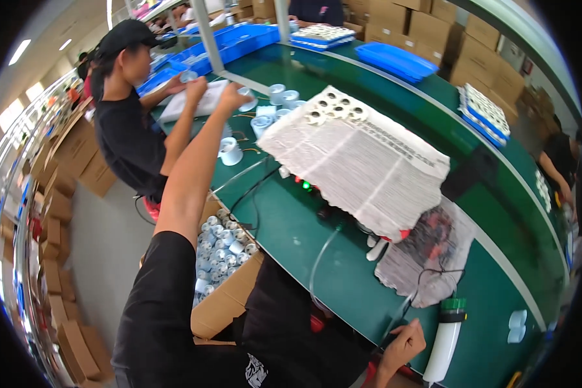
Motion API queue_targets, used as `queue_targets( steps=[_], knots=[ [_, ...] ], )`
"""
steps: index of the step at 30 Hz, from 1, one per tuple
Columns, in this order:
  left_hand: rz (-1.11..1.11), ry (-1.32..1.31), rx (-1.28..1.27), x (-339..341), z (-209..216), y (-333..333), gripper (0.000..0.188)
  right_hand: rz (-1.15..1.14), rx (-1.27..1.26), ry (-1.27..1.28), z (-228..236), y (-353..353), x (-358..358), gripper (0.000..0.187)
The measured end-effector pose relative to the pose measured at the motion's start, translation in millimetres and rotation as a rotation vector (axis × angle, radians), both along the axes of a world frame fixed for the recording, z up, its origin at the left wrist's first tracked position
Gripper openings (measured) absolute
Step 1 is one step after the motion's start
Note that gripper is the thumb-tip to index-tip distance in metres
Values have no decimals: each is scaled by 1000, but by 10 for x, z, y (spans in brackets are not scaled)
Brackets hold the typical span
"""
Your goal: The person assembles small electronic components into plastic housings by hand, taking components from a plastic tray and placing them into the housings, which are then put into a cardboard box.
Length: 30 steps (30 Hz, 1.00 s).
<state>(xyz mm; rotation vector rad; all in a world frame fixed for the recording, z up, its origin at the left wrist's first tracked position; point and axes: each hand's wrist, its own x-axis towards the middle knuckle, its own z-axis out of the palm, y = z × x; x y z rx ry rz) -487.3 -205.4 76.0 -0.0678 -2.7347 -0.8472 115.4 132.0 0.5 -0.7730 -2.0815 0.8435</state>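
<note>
My left hand (233, 97) reaches far out to the left side of the bench, its fingers closed on a translucent pale-blue cup (247, 101). More such cups (276, 94) stand beside it, and one with a white insert (229, 151) sits nearer, thin wires by it. Low at the right, by the bench's near edge, my right hand (404, 344) is curled closed. A thin dark tool (396, 325) runs up beside its fingers; whether they grip it is hidden. Close by lies a white tube with a green cap (447, 339).
A paper-covered box (362, 161) carries several small white parts with dark centres (337, 107). Below the bench edge, a carton (229, 304) holds many cups. A co-worker (126, 110) sits at the left, handling a cup. Blue trays (396, 61) line the far side.
</note>
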Motion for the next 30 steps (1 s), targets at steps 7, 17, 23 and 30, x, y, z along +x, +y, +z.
queue_targets(
  steps=[7,17,23,30],
  knots=[
    [-185,-178,-255,-290,-235,-19,63,-25,-65,12,26,-81,32,52],
    [-434,328,-20,1444,638,636,36,68,-28,-7,135,22,83,27],
    [-1107,137,519,4036,187,1159,30,64,-33,170,90,20,20,31],
    [-1193,-511,1120,5046,-84,1849,20,121,13,98,61,-31,33,32]
  ],
)
